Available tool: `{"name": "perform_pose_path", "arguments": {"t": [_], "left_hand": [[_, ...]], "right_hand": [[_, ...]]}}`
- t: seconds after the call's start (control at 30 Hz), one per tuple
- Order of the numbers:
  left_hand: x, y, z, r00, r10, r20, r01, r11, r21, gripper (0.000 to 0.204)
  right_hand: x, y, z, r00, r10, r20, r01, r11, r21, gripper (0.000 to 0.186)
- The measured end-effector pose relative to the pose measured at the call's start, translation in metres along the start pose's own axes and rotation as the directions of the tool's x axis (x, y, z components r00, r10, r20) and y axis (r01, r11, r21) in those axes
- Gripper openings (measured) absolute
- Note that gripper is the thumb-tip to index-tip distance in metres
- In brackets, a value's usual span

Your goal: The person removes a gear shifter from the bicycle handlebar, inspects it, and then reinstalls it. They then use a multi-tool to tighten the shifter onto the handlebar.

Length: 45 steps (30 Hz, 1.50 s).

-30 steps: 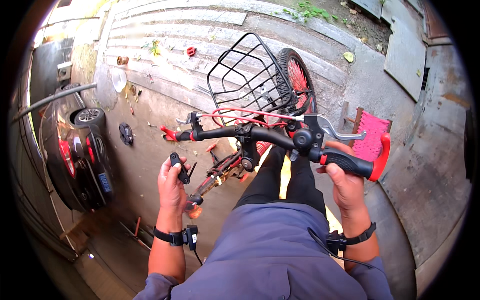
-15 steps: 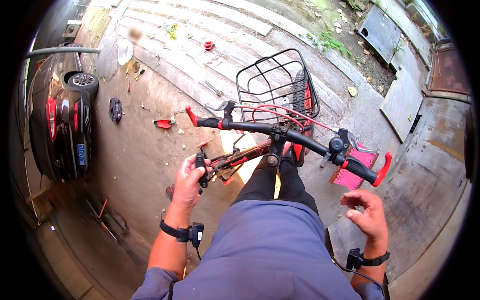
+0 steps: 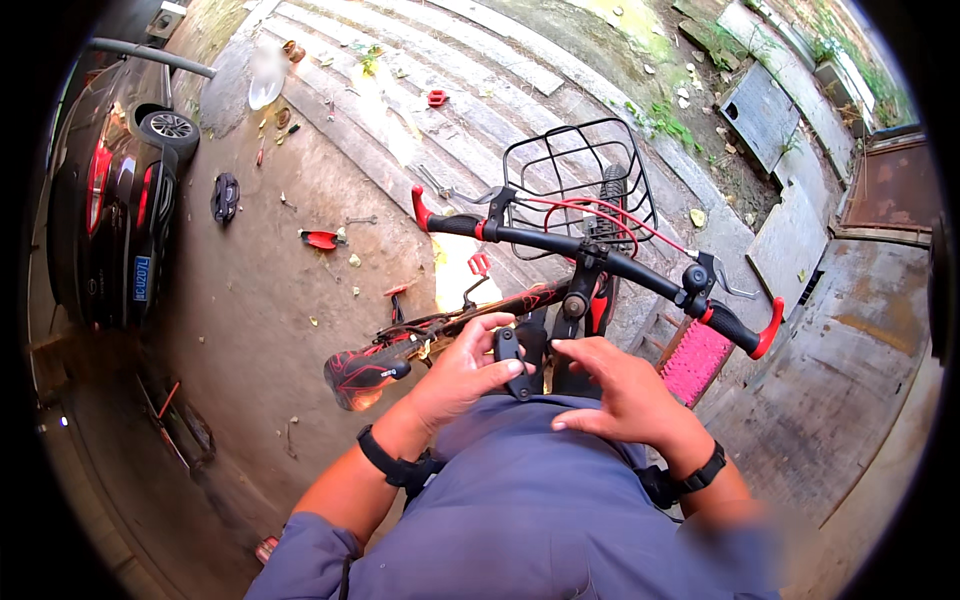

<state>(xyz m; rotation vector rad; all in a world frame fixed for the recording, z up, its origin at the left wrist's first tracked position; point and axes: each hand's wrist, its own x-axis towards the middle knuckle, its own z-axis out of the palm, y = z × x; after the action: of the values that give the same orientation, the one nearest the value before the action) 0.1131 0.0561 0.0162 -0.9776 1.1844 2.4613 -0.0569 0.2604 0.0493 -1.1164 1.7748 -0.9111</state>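
Left hand (image 3: pixel 458 378) angles inward, fingers gripping a black tool (image 3: pixel 508 350); right hand (image 3: pixel 630 396) faces it, thumb and fingers wide.

**Bright above, dim at lower left**

The scene is lit by daylight, strongest at the top, where the pale paving (image 3: pixel 450 48) is partly washed out by glare. A warm, overexposed patch is seen beside the handlebar (image 3: pixel 640 272). The lower left is left in shadow. The hands (image 3: pixel 625 392) are rendered sharply, while the right sleeve (image 3: pixel 728 555) is smeared by blur. Straight edges are bent toward the rim, which is closed off in black.
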Motion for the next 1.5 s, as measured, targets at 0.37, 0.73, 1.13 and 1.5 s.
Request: {"name": "perform_pose_path", "arguments": {"t": [0.37, 0.73, 1.13, 1.5], "left_hand": [[-0.049, -0.077, 0.042, 0.994, 0.107, -0.013, -0.103, 0.911, -0.400, 0.054], [-0.096, -0.145, 0.077, 0.974, 0.225, 0.020, -0.225, 0.962, 0.157, 0.062], [-0.168, -0.190, 0.045, 0.807, 0.561, 0.185, -0.451, 0.383, 0.806, 0.061], [-0.243, -0.232, -0.009, 0.738, 0.670, -0.083, -0.252, 0.388, 0.886, 0.060]], "right_hand": [[-0.033, 0.007, 0.042, 0.985, -0.158, 0.068, 0.158, 0.987, 0.015, 0.052], [-0.123, 0.033, 0.076, 0.992, -0.036, 0.124, -0.004, 0.950, 0.313, 0.030], [-0.148, 0.007, 0.181, 0.953, 0.113, 0.281, -0.239, 0.852, 0.467, 0.038], [-0.129, -0.048, 0.252, 0.953, -0.031, 0.301, -0.004, 0.994, 0.113, 0.048]]}}
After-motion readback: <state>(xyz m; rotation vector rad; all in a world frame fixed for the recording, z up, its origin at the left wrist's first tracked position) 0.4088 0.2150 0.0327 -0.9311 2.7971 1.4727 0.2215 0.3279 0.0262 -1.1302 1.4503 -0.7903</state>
